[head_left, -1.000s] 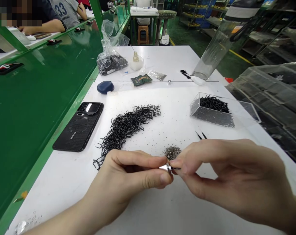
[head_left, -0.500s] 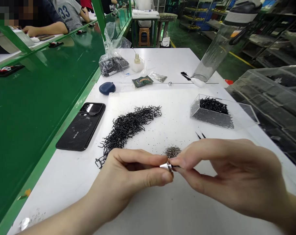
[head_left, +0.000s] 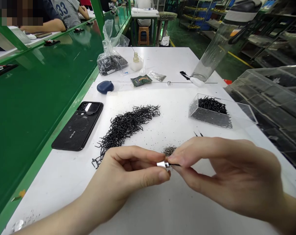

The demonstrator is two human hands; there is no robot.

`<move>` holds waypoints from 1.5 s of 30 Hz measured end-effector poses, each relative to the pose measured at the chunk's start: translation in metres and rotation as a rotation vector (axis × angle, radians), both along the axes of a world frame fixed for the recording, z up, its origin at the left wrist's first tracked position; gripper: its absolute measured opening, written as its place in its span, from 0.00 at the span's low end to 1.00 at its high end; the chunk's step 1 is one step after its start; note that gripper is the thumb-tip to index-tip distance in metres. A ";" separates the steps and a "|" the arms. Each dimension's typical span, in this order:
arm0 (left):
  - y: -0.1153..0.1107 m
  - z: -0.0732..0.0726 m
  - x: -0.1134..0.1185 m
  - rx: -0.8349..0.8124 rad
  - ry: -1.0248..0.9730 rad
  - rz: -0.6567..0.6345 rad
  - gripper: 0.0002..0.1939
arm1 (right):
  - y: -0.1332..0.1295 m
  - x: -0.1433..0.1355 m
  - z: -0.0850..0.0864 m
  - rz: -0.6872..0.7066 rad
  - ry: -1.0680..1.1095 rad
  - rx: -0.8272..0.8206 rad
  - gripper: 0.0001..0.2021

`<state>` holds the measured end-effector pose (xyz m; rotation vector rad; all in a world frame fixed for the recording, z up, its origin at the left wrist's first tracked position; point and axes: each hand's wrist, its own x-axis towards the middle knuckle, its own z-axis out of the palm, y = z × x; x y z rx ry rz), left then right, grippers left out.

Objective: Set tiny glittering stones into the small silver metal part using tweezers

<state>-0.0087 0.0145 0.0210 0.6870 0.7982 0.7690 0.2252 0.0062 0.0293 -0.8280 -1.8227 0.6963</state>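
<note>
Between the thumb and forefinger of my left hand (head_left: 123,178) sits a small shiny silver metal piece (head_left: 161,164). My right hand (head_left: 231,173) meets it from the right, thumb and forefinger pinched at a thin black bent piece (head_left: 175,164) by the silver piece's end. Whether the two are joined is not clear. Just beyond the hands lies a little heap of tiny metal bits (head_left: 169,150). Two thin dark pointed tips (head_left: 198,133) show past my right hand; the rest of them is hidden. A long pile of black bent pieces (head_left: 125,127) lies beyond my left hand.
A clear box (head_left: 206,118) of black pieces stands at the right, a tilted-looking clear bottle (head_left: 209,55) behind it. A phone (head_left: 76,130) and blue case (head_left: 105,87) lie left. A plastic bag (head_left: 111,62) stands farther back. The green conveyor (head_left: 40,104) runs along the left.
Both hands have shifted slightly left with the silver piece, which is turned a little and shows more of its side. The whole view has also drifted slightly.
</note>
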 end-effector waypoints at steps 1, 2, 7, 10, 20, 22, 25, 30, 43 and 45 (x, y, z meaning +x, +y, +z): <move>0.000 0.000 0.000 -0.003 -0.002 -0.003 0.11 | 0.000 0.000 0.000 0.005 0.003 -0.001 0.17; 0.000 0.000 0.001 -0.003 -0.004 -0.006 0.11 | 0.000 0.000 -0.001 0.010 0.005 -0.002 0.17; 0.000 0.000 0.001 0.016 0.036 0.008 0.11 | 0.000 0.003 -0.003 -0.005 -0.001 -0.001 0.18; -0.001 0.000 0.000 0.070 0.099 0.056 0.14 | 0.002 0.006 -0.002 -0.063 0.068 -0.051 0.20; -0.012 0.000 0.003 0.866 0.449 -0.014 0.09 | 0.012 0.008 -0.009 -0.052 0.185 -0.132 0.20; -0.015 -0.009 0.003 1.025 0.512 -0.043 0.10 | 0.012 0.007 -0.010 -0.037 0.179 -0.130 0.20; -0.019 -0.022 0.002 1.179 0.573 -0.062 0.14 | 0.012 0.007 -0.009 -0.013 0.174 -0.132 0.21; -0.022 -0.023 0.000 1.254 0.668 0.020 0.15 | 0.012 0.007 -0.009 0.007 0.184 -0.139 0.21; -0.032 -0.016 -0.001 1.272 0.761 0.146 0.28 | 0.011 0.004 -0.003 -0.053 0.211 -0.224 0.16; -0.032 -0.019 -0.002 1.270 0.752 0.142 0.28 | 0.011 0.004 -0.003 -0.039 0.215 -0.217 0.17</move>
